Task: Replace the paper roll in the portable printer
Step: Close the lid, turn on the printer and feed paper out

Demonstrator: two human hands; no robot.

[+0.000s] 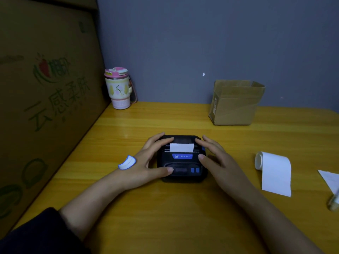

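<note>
While flat on the table [128, 208], printer [181, 162] between both hands' fingers [165, 139].

Little black printer [182, 158] sits flat on the table, lid closed, white paper strip [181, 147] sticking out. Another paper roll [271, 169] lies partly unrolled off to its right.

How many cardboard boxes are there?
2. A small open box stands on the table at the back right, by the wall. A big printed box stands along the left side. Others may be out of view.
</note>
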